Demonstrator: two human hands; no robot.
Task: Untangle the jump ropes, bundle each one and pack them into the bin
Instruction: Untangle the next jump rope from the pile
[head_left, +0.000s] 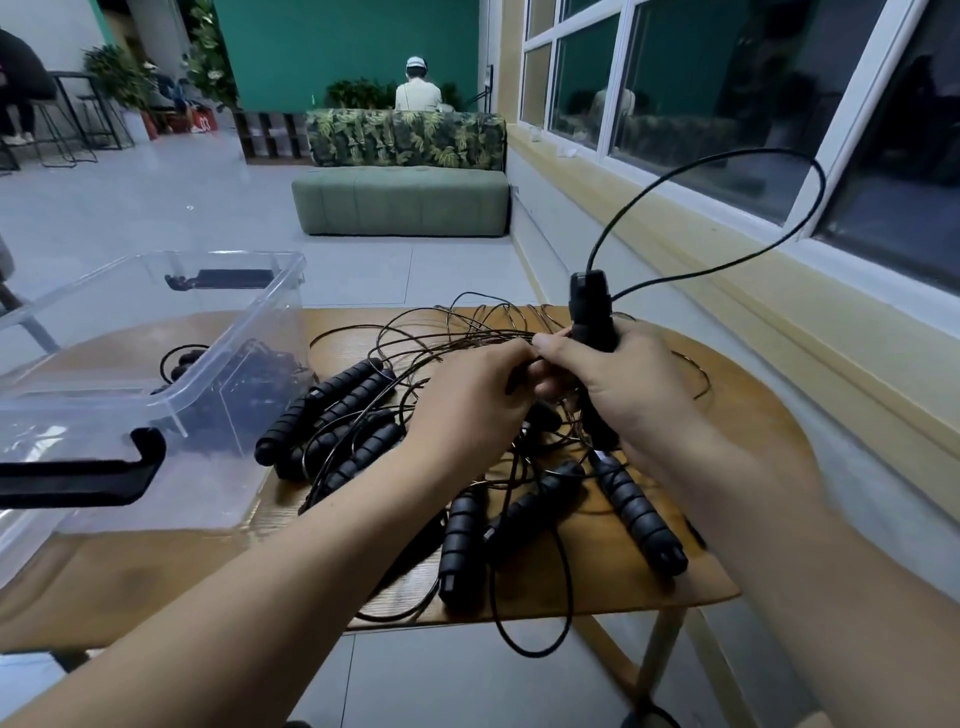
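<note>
Beside one bin (244, 332), seven loose handles (639, 519) — right grip (639, 384) clamps an eighth handle (589, 296), left grip (467, 400) pinches cord (457, 338).

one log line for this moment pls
phase: untangling | right hand: grips upright handle | left hand: pinches cords | bin: dark ropes inside | table: tangled ropes loose

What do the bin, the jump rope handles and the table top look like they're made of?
Bin: clear glossy plastic, with see-through walls. Jump rope handles: matte black, ribbed, probably foam or rubber. Table top: wood grain with a satin finish; solid wood or laminate, can't tell.
</note>
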